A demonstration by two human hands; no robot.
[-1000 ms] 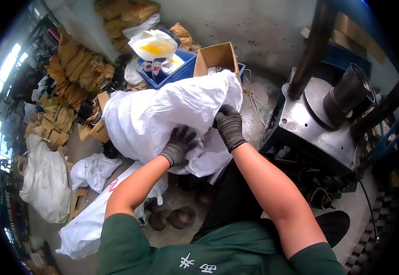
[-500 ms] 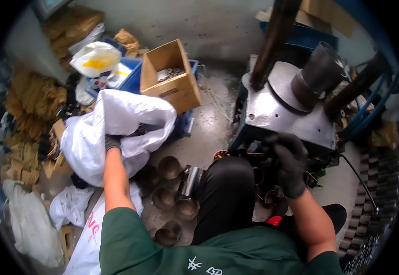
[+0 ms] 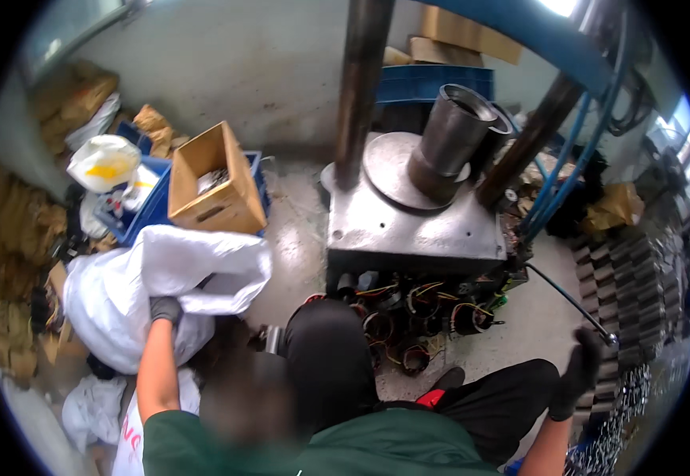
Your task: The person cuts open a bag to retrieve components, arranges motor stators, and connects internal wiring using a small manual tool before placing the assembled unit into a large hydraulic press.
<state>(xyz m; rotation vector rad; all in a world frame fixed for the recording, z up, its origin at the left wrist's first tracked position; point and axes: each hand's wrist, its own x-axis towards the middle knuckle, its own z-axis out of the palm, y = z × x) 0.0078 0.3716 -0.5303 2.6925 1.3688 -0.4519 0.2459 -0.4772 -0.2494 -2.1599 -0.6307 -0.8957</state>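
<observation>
My left hand (image 3: 166,308), in a dark glove, is closed on the rim of a bulging white woven sack (image 3: 95,305). The sack's mouth gapes to the right, and its fold hides part of my fingers. On the far right, my right hand (image 3: 580,378), also gloved, is held up with fingers stretched out and nothing in them. Close beyond it is the knobbed end of a long dark lever (image 3: 571,299). That lever slants from the press (image 3: 416,234), a steel bed with a round plate and an upright metal cylinder (image 3: 452,135) on it.
Several motor stators with coloured wires (image 3: 416,357) lie under the press. A wooden box (image 3: 216,178) of small metal parts sits on a blue crate (image 3: 150,208). Dark blocks (image 3: 626,285) are stacked at right. A shiny metal cylinder (image 3: 272,339) lies beside my knee; a brown patch below is blurred.
My right hand has swung from in front of the press out to the far right, near the lever's end. My left hand stays at the sack. The view has shifted right.
</observation>
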